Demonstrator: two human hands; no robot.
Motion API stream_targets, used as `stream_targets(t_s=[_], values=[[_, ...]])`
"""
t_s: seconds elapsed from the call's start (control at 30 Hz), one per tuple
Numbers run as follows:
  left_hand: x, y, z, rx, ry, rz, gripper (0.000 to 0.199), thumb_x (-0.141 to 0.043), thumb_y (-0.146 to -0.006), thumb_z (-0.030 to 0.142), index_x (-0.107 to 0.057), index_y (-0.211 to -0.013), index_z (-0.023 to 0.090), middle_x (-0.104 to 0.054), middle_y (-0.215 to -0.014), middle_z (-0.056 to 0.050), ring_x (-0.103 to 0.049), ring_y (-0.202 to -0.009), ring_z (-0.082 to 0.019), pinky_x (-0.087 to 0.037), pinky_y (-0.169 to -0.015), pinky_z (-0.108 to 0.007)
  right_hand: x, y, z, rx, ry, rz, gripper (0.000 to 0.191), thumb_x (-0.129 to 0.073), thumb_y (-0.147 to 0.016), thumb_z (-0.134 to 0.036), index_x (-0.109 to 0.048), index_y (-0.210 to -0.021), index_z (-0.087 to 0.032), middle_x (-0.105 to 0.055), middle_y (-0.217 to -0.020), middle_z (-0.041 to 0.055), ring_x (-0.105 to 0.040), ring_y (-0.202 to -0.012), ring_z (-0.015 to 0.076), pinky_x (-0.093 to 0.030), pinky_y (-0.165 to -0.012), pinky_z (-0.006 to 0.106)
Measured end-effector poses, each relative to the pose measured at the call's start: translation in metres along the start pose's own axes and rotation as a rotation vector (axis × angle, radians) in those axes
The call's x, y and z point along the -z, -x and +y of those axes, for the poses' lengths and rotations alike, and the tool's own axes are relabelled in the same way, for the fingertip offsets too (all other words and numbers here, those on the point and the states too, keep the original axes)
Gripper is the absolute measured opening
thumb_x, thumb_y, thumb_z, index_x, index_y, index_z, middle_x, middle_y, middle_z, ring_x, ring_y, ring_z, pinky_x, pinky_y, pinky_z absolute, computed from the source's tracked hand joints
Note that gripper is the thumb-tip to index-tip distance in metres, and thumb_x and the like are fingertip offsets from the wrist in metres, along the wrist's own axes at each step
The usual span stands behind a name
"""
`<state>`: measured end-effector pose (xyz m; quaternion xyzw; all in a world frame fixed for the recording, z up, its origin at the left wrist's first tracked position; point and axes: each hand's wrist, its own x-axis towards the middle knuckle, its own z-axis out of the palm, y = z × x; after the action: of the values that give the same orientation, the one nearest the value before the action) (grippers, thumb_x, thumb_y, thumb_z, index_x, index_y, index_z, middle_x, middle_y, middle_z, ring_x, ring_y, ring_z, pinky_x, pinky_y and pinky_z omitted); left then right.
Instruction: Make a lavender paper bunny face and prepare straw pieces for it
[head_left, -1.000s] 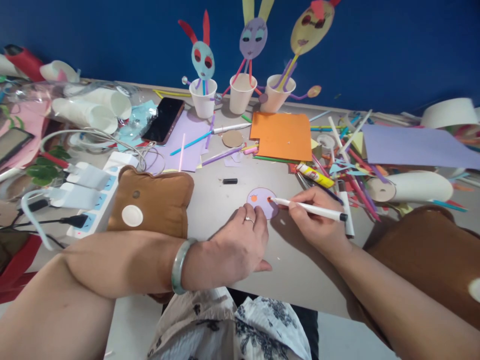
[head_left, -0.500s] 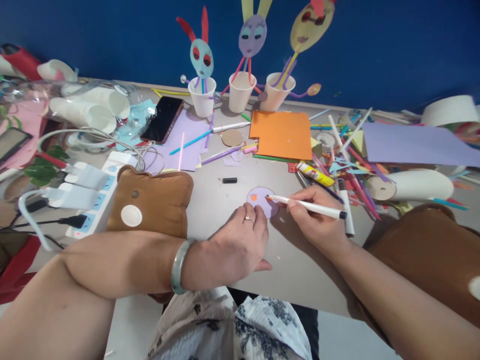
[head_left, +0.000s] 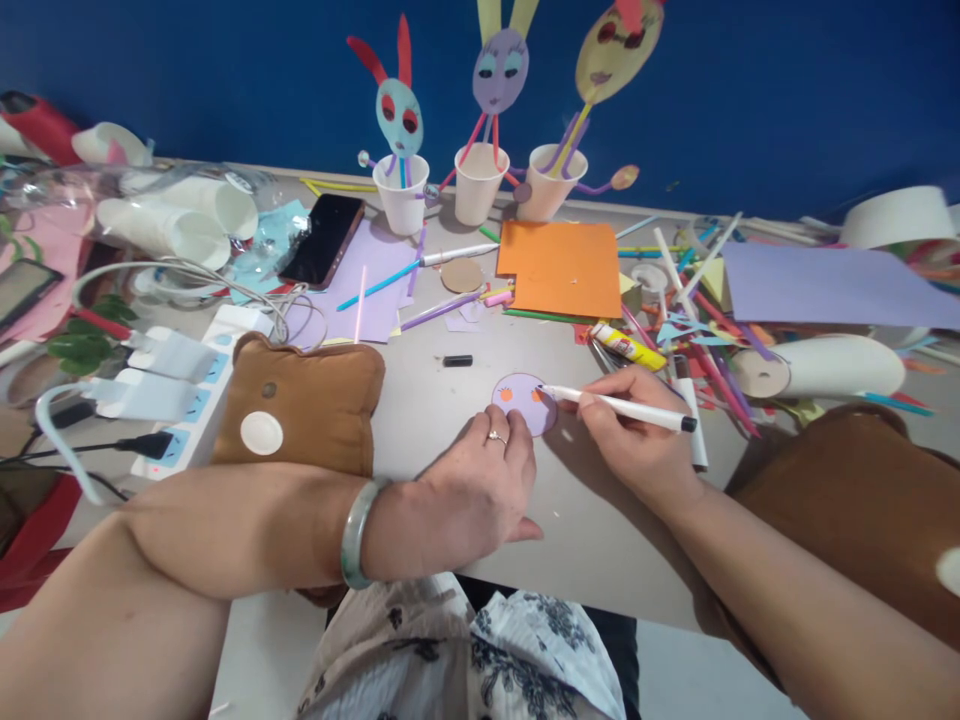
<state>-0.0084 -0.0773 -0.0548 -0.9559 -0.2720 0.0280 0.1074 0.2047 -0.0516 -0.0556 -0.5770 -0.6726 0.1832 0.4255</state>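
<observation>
A round purple paper face (head_left: 520, 391) with two orange eyes lies flat on the table. Small dark lashes show above its left eye. My left hand (head_left: 480, 470) rests on the lower edge of the disc, fingers stretched out and pressing it down. In my right hand (head_left: 637, 430) is a white marker (head_left: 630, 406), gripped near its front. Its tip touches or nearly touches the paper by the right eye. A black marker cap (head_left: 457, 361) lies a little beyond the disc to the left.
Three paper-faced figures stand in white cups (head_left: 480, 185) along the blue wall. Orange paper (head_left: 562, 270), a yellow glue tube (head_left: 628, 346) and scattered pipe cleaners lie beyond my right hand. A brown cushion (head_left: 315, 395), a power strip (head_left: 202, 390) and a phone (head_left: 324, 240) are left.
The marker tip has shifted slightly right and up, from over the right eye to its outer upper edge, so more orange shows. My left hand stays in place.
</observation>
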Motion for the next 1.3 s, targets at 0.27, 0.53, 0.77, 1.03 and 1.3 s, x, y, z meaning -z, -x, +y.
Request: stream_targets(t_s=[0.27, 0.53, 0.77, 1.03, 1.3], values=[[-0.0003, 0.0004, -0.0007, -0.007, -0.008, 0.005, 0.097, -0.038, -0.092, 0.079, -0.052, -0.143, -0.003, -0.056, -0.143, -0.031, -0.057, -0.126, -0.041, -0.038, -0.109, -0.05, -0.0004, -0.0022, -0.0036, 0.031, 0.038, -0.016, 0.013, -0.066, -0.083, -0.022, -0.058, -0.074, -0.025, -0.063, -0.06, -0.0015, -0.054, -0.049, 0.015, -0.044, -0.048, 0.03], [-0.0007, 0.0005, -0.0004, -0.005, -0.009, 0.02, 0.098, -0.039, -0.092, 0.078, -0.052, -0.142, -0.005, -0.056, -0.142, -0.032, -0.058, -0.126, -0.042, -0.038, -0.109, -0.049, -0.0001, 0.0002, -0.0014, -0.006, 0.021, 0.002, 0.009, -0.065, -0.086, -0.022, -0.061, -0.079, -0.025, -0.066, -0.067, -0.0011, -0.058, -0.054, 0.0158, -0.047, -0.053, 0.031], [0.0008, -0.0002, -0.0013, -0.007, 0.003, -0.004, 0.097, -0.038, -0.092, 0.078, -0.051, -0.143, -0.004, -0.055, -0.143, -0.031, -0.057, -0.127, -0.041, -0.038, -0.109, -0.049, -0.0006, -0.0021, -0.0031, 0.005, 0.007, -0.014, 0.014, -0.066, -0.083, -0.021, -0.058, -0.073, -0.026, -0.062, -0.059, -0.0022, -0.052, -0.048, 0.015, -0.044, -0.048, 0.031], [-0.0022, -0.0011, 0.0003, 0.0, -0.009, -0.019, 0.098, -0.036, -0.092, 0.08, -0.051, -0.144, -0.002, -0.055, -0.144, -0.031, -0.056, -0.128, -0.041, -0.038, -0.109, -0.049, -0.0012, 0.0024, 0.002, -0.06, 0.037, 0.05, 0.011, -0.065, -0.086, -0.024, -0.059, -0.077, -0.026, -0.068, -0.069, 0.0005, -0.061, -0.06, 0.0188, -0.047, -0.052, 0.032], [-0.001, -0.0008, -0.0002, -0.002, 0.01, 0.006, 0.101, -0.042, -0.09, 0.08, -0.051, -0.142, -0.006, -0.055, -0.142, -0.032, -0.055, -0.128, -0.044, -0.038, -0.108, -0.05, -0.0008, -0.0015, -0.0028, 0.004, 0.022, 0.009, 0.016, -0.065, -0.082, -0.018, -0.055, -0.073, -0.026, -0.058, -0.057, -0.0039, -0.05, -0.047, 0.0142, -0.043, -0.047, 0.03]])
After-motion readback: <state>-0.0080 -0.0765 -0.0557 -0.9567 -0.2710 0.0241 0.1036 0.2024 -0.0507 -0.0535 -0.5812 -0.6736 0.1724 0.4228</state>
